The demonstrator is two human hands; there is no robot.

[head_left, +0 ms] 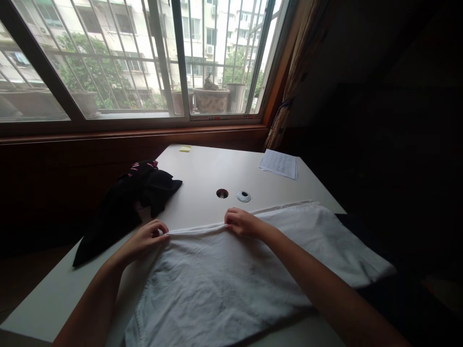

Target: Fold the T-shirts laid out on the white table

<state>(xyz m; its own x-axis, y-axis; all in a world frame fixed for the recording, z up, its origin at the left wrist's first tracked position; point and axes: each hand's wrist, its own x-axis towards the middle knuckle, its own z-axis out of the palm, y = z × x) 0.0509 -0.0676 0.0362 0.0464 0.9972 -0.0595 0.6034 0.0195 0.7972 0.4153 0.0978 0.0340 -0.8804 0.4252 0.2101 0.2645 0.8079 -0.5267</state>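
A white cloth garment (213, 284) lies spread over the near part of the white desk (202, 168), with soft wrinkles across it. My left hand (150, 234) pinches its far left corner between thumb and fingers. Farther right along the same far edge, my right hand (238, 221) grips the hem with its fingers curled. Between both hands the edge runs fairly straight and looks slightly raised. My right forearm crosses over the cloth and hides part of it. The garment's right end reaches past the desk's right edge.
Dark clothing (144, 193) with pink marks hangs over the desk's left edge. A cable hole (222, 193) and its round cover (243, 196) are at mid-desk. Printed papers (279, 164) and a yellow sticky note (185, 149) lie toward the back, below a barred window (144, 62).
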